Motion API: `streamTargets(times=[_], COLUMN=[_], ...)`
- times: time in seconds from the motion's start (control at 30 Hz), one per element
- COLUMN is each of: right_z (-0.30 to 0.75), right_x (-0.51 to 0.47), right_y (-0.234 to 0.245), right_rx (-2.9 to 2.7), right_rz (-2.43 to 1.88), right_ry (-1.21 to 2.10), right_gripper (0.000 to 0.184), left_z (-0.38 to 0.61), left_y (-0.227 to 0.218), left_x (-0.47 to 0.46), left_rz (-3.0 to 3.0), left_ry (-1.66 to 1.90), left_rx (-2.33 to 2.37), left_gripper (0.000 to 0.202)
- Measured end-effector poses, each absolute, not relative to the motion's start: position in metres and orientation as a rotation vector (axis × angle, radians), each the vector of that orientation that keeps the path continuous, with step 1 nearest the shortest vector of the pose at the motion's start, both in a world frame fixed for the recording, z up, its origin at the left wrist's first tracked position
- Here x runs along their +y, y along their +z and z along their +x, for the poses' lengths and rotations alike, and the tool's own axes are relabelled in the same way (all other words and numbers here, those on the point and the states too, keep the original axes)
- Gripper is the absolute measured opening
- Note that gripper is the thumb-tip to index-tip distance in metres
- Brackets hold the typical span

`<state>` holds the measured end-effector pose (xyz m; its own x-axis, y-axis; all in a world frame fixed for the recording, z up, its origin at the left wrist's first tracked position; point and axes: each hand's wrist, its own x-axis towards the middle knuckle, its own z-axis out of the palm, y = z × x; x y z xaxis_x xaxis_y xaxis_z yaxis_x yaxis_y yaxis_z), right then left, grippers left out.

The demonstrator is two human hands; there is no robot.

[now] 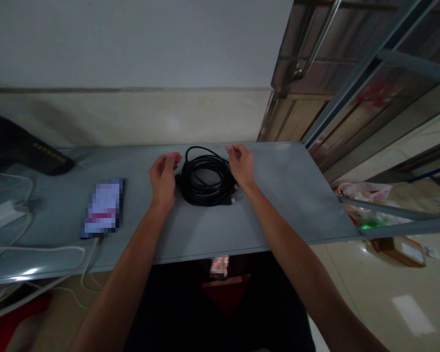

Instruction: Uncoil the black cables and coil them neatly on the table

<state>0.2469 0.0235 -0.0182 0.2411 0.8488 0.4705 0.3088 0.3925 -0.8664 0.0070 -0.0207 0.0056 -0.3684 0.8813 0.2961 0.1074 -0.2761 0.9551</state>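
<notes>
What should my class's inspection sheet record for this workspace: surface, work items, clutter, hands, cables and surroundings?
Surface: grey tabletop against the wall.
Work items: coiled black cable, lying flat; a plug shows at its near right.
Clutter: phone, white block and dark object with yellow lettering, all left of the coil.
Hands: left hand beside the coil, right hand at its right edge; contact unclear.
Cables: besides the coil, white cables at left.
Surroundings: metal frame at right, box on the floor.

Dim, grey light here, glare flashing off the table (pixel 278 220) well left of the left hand (pixel 163 180), a pale reflection on the floor (pixel 374 283) beyond the right hand (pixel 243 167). Farther out, blur smears everything; the phone (pixel 103 208) breaks into coarse pixels.
</notes>
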Motion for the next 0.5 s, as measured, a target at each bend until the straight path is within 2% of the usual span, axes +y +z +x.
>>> streamTargets(times=[0.5], right_z=[0.2508], right_x=[0.0245], right_y=[-0.0172], right_rx=[-1.251], right_rz=[-1.133], right_ry=[0.446], right_gripper=[0.05], left_z=[0.004], left_y=[0.0072], left_x=[-0.02], left_rz=[1.263], left_ry=[1.749], left_rx=[1.409], left_gripper=[0.035])
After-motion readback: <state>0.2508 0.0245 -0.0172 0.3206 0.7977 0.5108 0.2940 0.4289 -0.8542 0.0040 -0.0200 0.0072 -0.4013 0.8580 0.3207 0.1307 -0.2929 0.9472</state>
